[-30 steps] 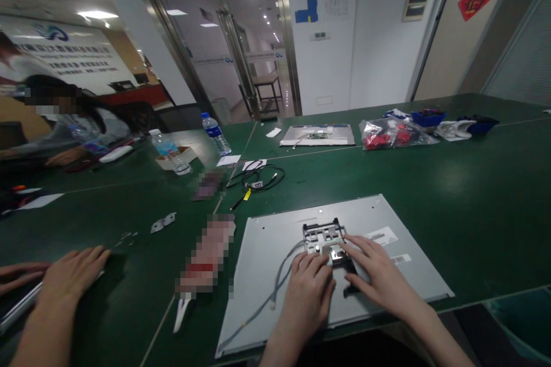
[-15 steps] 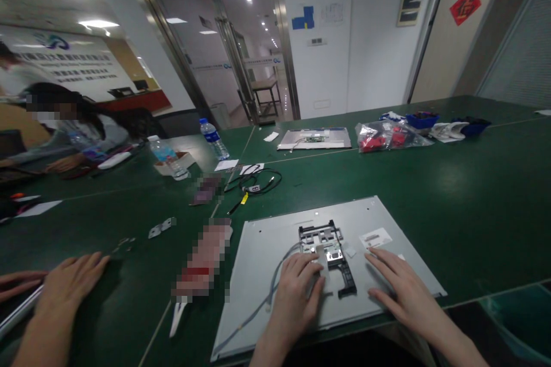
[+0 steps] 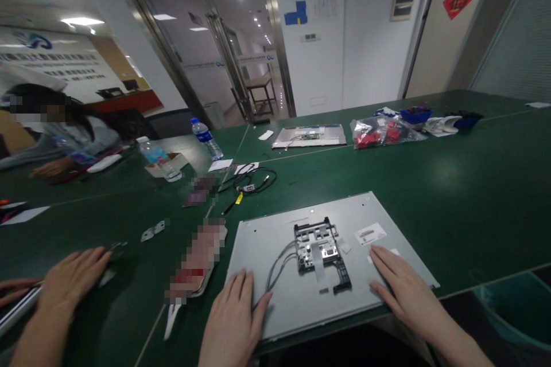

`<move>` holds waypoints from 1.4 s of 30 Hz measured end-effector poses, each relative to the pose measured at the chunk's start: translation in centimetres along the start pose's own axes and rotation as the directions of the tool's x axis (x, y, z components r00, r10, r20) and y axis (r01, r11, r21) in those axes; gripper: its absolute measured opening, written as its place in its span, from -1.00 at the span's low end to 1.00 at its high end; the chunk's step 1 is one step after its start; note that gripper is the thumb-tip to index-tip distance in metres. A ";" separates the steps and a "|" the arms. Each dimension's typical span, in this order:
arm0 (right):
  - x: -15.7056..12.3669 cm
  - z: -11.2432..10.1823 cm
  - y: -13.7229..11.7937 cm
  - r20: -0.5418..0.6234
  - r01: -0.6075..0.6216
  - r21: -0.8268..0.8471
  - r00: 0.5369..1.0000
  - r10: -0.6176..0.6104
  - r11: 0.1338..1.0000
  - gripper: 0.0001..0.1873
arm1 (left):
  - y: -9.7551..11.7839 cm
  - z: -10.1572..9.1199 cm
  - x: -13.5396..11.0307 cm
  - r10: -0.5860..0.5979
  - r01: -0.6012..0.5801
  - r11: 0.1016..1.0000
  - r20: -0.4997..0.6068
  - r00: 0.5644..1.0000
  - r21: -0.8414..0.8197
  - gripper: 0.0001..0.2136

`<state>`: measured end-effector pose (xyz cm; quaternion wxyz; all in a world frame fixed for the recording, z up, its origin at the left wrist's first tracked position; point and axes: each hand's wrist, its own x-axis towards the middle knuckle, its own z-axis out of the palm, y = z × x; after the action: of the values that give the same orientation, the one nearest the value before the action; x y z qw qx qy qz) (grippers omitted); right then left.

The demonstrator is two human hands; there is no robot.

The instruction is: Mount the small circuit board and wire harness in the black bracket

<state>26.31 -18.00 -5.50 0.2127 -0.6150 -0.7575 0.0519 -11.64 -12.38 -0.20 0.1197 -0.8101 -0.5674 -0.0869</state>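
A grey metal display panel (image 3: 387, 215) lies back-up on the green table (image 3: 473, 195) in front of me. A black bracket with a small circuit board (image 3: 321, 249) sits at its middle, and a grey cable (image 3: 275, 266) runs from it toward the near left. My left hand (image 3: 235, 321) lies flat and open on the panel's near left corner, over the cable's end. My right hand (image 3: 404, 292) rests flat and open on the panel's near right part, beside a white label (image 3: 370, 234).
Another person's hand (image 3: 71, 278) rests at the near left, by small metal brackets (image 3: 152, 231). Black cables (image 3: 249, 179), two water bottles (image 3: 206, 139), a second panel (image 3: 310, 136) and a bag of red parts (image 3: 379, 131) lie farther back. A seated person (image 3: 64, 126) is far left.
Both my hands have left the bracket at the panel's middle. The left slid to the near left corner, the right to the near right part. The bracket now lies uncovered.
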 end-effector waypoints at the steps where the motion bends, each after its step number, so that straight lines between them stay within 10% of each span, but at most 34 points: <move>1: 0.0 -0.1 0.0 -0.003 -0.002 0.004 1.000 0.002 1.000 -0.39 | -0.1 0.1 -0.3 -0.007 0.006 0.999 0.013 1.000 0.031 -0.49; 20: 1.1 -3.7 4.3 -0.136 -0.125 -0.293 0.987 0.088 0.948 -0.49 | 5.3 0.5 1.0 0.034 0.003 0.974 0.160 0.987 -0.227 -0.50; 30: 3.8 -1.0 -7.2 -0.073 0.127 -0.011 0.989 -0.127 0.992 -0.56 | 11.7 -0.9 5.5 0.240 -0.072 0.662 0.119 0.964 -0.746 -0.56; 34: 4.5 0.8 -9.0 -0.054 -0.075 -0.103 0.996 0.069 0.992 -0.56 | 12.4 -0.7 6.8 0.264 -0.091 0.511 0.056 0.963 -0.855 -0.62; 42: 3.8 1.0 -4.3 -0.138 -0.312 -0.394 0.950 0.281 0.864 -0.39 | 12.1 0.1 5.1 0.268 -0.078 0.598 0.107 0.958 -0.797 -0.65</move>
<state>21.47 -15.23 -3.94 0.0966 -0.7564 -0.6392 -0.0997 1.43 -11.73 -0.04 -0.3010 -0.8359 -0.3995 -0.2260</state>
